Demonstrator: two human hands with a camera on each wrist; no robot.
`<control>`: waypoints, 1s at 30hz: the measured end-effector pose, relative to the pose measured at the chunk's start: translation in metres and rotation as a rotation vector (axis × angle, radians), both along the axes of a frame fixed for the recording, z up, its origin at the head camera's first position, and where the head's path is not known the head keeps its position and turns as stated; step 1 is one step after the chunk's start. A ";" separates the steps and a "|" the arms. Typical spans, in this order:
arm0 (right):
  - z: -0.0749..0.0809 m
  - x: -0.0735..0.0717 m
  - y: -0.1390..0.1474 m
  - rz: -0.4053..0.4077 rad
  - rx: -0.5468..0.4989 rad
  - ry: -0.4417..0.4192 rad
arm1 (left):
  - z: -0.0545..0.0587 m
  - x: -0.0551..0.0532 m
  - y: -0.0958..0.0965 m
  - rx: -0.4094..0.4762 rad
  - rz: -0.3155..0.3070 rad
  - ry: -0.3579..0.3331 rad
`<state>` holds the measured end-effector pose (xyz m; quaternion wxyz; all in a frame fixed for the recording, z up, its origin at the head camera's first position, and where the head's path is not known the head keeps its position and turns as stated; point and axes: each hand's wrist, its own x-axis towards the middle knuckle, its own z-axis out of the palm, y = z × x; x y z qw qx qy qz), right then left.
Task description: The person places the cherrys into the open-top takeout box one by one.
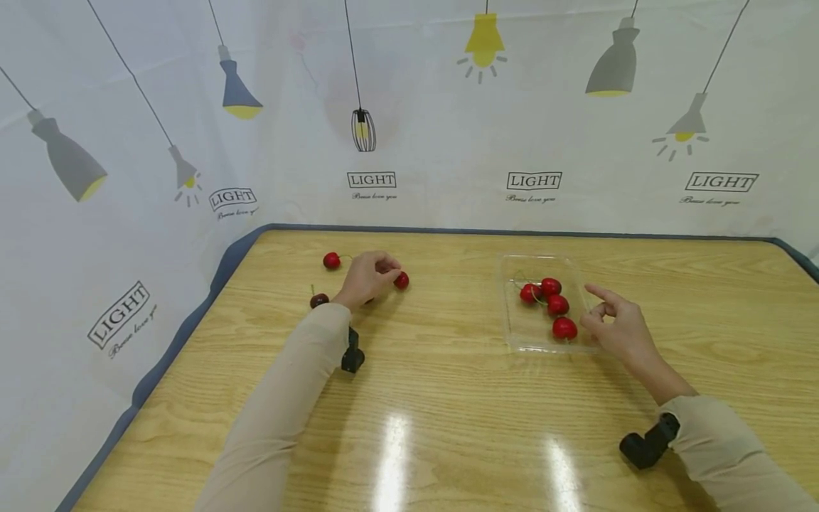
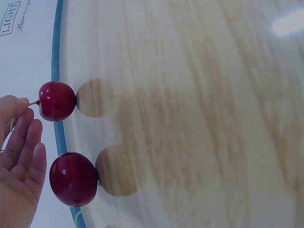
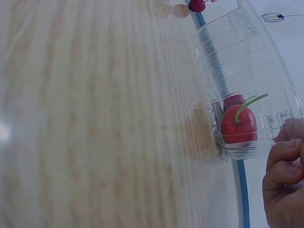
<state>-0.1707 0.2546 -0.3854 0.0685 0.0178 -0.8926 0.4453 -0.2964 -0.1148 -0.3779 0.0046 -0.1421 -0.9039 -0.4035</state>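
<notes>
My left hand (image 1: 369,279) pinches the thin stem of a red cherry (image 1: 401,279) between thumb and finger at the left of the table. In the left wrist view, this cherry (image 2: 57,101) sits just beyond the fingertips, and a darker cherry (image 2: 73,179) lies closer to the camera. My right hand (image 1: 619,328) holds the right side of a clear plastic container (image 1: 521,334), fingers curled at its rim. Inside the container lie several red cherries (image 1: 557,306), some with green stems. In the right wrist view, a fingertip shows through the container wall (image 3: 237,52).
Behind the left hand lies a red cherry (image 1: 331,260) with a stem, and a dark cherry (image 1: 319,301) is beside the left wrist. The wooden table (image 1: 448,405) ends at a blue edge, with a lamp-printed white curtain (image 1: 435,128) beyond.
</notes>
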 end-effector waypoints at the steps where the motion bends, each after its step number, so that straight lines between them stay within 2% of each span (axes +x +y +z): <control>1: 0.000 0.000 0.000 0.000 0.001 0.000 | 0.000 0.000 0.000 0.006 -0.002 0.001; 8: 0.000 -0.001 0.001 -0.008 0.017 -0.003 | -0.001 -0.003 0.002 0.009 -0.017 0.011; 30: 0.000 0.000 0.001 -0.003 0.011 -0.019 | 0.002 0.002 0.005 0.035 -0.018 0.015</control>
